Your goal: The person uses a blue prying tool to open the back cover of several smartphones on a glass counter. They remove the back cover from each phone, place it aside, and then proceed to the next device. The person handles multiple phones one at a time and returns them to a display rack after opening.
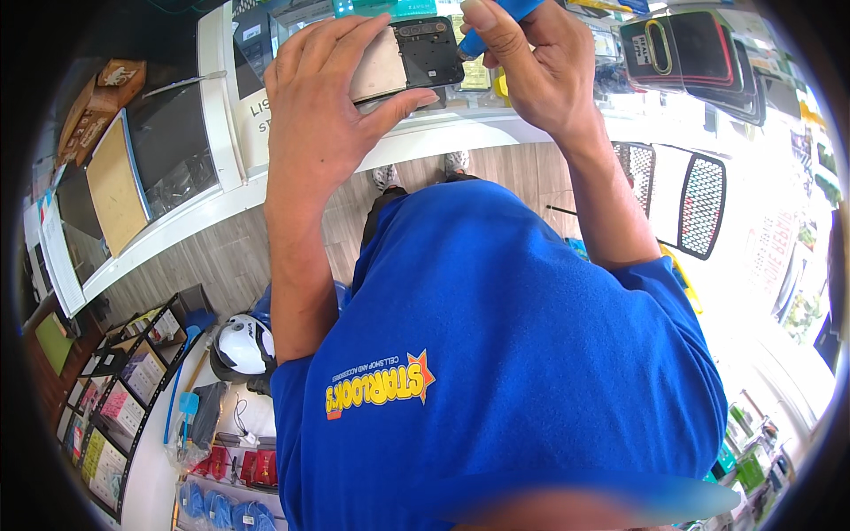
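Observation:
My left hand [320, 119] grips a phone [434, 55] by its sides over the counter, fingers along the far edge and thumb along the near one. The phone's black part, with a camera area in its corner, shows at the right; a flat cream-coloured part [379, 71] lies at the left, partly under my fingers. In my right hand [549, 80] is a blue tool with a narrow tip [475, 42], its thumb and fingers closed round it. That tip points down at the phone's right end; whether it touches cannot be told. The tool's upper end runs out of view.
The glass counter has a white front edge [482, 133]. Dark phone cases [651, 53] are stacked at its right. A brown folder [119, 186] lies at the left. A black mesh-backed chair [702, 205], a white helmet [243, 345] and a shelf of boxes [124, 407] stand lower down.

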Available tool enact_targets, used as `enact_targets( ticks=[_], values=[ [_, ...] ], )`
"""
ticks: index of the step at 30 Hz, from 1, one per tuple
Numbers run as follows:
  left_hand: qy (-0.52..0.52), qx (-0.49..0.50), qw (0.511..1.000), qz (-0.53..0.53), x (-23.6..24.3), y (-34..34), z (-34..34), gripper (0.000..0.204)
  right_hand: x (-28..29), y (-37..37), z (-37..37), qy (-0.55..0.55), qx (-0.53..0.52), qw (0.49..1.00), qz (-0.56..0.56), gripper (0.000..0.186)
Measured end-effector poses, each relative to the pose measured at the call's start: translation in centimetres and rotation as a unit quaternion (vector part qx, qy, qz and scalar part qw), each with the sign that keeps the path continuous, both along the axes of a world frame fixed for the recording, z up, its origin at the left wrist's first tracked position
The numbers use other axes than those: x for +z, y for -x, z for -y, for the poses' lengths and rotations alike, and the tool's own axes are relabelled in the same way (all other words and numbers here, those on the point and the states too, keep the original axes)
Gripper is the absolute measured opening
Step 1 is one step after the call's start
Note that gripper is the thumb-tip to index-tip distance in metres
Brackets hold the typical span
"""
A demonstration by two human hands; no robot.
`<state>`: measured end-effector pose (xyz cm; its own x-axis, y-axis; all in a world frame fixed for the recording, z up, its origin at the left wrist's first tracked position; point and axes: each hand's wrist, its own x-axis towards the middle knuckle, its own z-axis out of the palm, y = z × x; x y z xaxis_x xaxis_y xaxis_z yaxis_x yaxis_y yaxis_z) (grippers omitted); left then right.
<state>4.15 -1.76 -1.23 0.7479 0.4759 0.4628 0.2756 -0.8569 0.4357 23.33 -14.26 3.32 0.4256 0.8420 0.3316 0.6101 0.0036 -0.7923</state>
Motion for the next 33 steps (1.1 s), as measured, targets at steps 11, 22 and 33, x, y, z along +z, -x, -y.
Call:
enact_targets(
  ticks=[11,22,33],
  values=[
    [-0.002,-0.002,1.0,-0.003,-0.2,0.1,-0.1,0.073,-0.6,0.0,0.0,-0.033,-0.005,0.999,0.006,0.034],
    [-0.021,-0.019,0.999,0.03,-0.5,0.3,-0.6,0.05,0.7,1.0,-0.8,-0.059,0.009,0.992,-0.112,0.035],
    [0.006,-0.006,1.0,0.02,-0.6,0.2,-0.3,0.052,0.6,0.6,0.2,-0.015,0.008,1.0,0.012,0.035]
  ],
)
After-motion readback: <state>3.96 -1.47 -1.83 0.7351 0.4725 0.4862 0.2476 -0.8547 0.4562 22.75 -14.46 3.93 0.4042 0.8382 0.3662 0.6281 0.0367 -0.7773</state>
